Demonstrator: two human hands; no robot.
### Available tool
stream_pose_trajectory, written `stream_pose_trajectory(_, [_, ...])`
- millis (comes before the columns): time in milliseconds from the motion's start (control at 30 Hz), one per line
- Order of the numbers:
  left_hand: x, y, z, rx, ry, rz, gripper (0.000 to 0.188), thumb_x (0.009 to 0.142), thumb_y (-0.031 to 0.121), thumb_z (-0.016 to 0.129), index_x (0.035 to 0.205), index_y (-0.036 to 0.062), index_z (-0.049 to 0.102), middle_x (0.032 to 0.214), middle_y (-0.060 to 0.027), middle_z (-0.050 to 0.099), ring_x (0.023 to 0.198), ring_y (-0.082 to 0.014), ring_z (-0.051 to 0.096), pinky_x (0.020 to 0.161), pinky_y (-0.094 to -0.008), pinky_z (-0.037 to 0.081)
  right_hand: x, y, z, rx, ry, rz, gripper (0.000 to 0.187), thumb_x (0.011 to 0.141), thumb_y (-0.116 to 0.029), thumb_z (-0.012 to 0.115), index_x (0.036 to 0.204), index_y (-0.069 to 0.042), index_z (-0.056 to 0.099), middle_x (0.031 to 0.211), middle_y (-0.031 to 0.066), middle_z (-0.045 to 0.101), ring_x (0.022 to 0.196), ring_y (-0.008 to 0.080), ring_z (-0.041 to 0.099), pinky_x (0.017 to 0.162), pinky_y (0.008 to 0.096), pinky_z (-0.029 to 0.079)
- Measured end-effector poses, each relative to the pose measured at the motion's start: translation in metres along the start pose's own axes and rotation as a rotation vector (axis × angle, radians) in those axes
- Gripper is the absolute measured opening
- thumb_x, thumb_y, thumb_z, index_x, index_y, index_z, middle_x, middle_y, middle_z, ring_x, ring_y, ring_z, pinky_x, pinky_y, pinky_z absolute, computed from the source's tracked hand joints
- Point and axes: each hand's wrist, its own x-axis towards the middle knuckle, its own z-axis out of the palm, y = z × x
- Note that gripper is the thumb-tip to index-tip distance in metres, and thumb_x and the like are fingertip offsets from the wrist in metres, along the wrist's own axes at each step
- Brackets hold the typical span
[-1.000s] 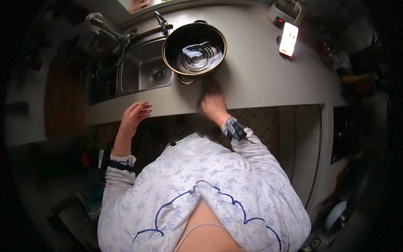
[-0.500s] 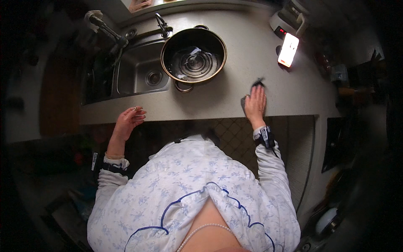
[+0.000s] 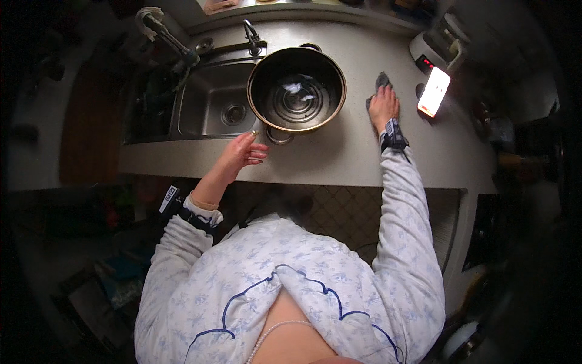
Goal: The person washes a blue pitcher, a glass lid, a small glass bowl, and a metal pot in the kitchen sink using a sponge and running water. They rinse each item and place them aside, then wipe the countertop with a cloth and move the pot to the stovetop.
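My right hand (image 3: 384,110) lies flat over a dark grey cloth (image 3: 382,79) on the countertop, to the right of the pot. Part of the cloth sticks out past the fingertips; the rest is hidden under the palm. A large, dark, two-handled pot (image 3: 262,88) stands beside the sink and partly overlaps its right edge. Ringed reflections show on its bottom, and there seems to be water inside. Close to the pot's near handle (image 3: 280,139), my left hand (image 3: 235,159) hovers at the counter's front edge. Its fingers are apart and hold nothing.
A steel sink (image 3: 189,100) with a faucet (image 3: 251,37) lies left of the pot. To the right, a lit phone (image 3: 434,92) leans beside a white appliance (image 3: 424,46) with a red display. The pale countertop (image 3: 357,164) ends in front of my body.
My right hand has slid the cloth away from me, farther up the counter. My left hand has moved right and forward, closer to the pot's near handle.
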Motion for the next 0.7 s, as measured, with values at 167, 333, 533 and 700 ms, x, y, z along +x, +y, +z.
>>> stream_pose_trajectory(167, [0.005, 0.001, 0.037, -0.149, -0.077, 0.002, 0.057, 0.090, 0.048, 0.043, 0.131, 0.0087, 0.033, 0.093, -0.0100, 0.061, 0.082, -0.0197, 0.061, 0.074, -0.0317, 0.050, -0.056, 0.012, -0.050, 0.086, -0.051, -0.071, 0.044, 0.087, -0.029, 0.042, 0.123, -0.004, 0.047, 0.133, 0.0153, 0.042, 0.124, 0.0307, 0.037, 0.102, 0.0454, 0.029])
stream_pose_trajectory(333, [0.006, 0.001, 0.061, -0.122, -0.124, -0.073, 0.054, 0.089, 0.050, 0.043, 0.126, 0.0105, 0.041, 0.087, -0.0125, 0.062, 0.077, -0.0192, 0.062, 0.067, -0.0304, 0.052, -0.094, 0.019, -0.126, 0.050, 0.139, -0.106, 0.039, 0.084, -0.027, 0.046, 0.114, -0.002, 0.053, 0.129, 0.0177, 0.044, 0.121, 0.0334, 0.039, 0.099, 0.0454, 0.032])
stream_pose_trajectory(533, [-0.029, 0.005, -0.020, -0.120, 0.006, 0.094, 0.043, 0.092, 0.041, 0.042, 0.124, 0.0111, 0.041, 0.095, -0.0116, 0.064, 0.077, -0.0161, 0.064, 0.066, -0.0281, 0.054, -0.133, -0.066, -0.176, 1.364, -0.549, 0.445, 0.051, 0.090, -0.040, 0.046, 0.127, -0.006, 0.039, 0.068, 0.0081, 0.061, 0.053, 0.0135, 0.057, 0.045, 0.0235, 0.041])
stream_pose_trajectory(700, [-0.093, 0.024, -0.105, -0.002, 0.315, 0.251, 0.037, 0.091, 0.033, 0.048, 0.119, 0.0081, 0.044, 0.093, -0.0091, 0.065, 0.077, -0.0144, 0.061, 0.071, -0.0288, 0.050, -0.184, -0.126, -0.183, 1.641, -0.863, 0.825, 0.047, 0.083, -0.050, 0.053, 0.109, -0.011, 0.050, 0.077, 0.0104, 0.062, 0.060, 0.0172, 0.060, 0.042, 0.0230, 0.043])
